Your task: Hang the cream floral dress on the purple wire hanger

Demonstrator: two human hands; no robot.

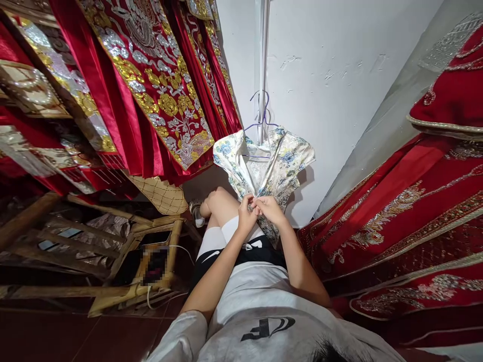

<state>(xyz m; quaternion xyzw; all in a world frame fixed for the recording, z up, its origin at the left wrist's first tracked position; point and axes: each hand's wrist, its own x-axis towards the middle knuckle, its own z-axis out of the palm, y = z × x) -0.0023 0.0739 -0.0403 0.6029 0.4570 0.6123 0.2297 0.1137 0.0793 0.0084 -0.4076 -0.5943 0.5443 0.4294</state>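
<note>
A short-sleeved floral dress, cream with blue and yellow flowers, hangs in front of me on a purple wire hanger. Its neckline falls open in a V. At the bottom of that V, my left hand and my right hand meet, fingertips pinched together on the dress front. The exact bit of cloth or fastening between the fingers is too small to make out. Below the hands, the lower part of the dress hangs down by my legs, partly hidden by my right forearm.
Red embroidered garments hang on the left, and more beaded red garments on the right. A white wall with a metal pole stands ahead. At lower left is a bamboo chair with a phone and white cable.
</note>
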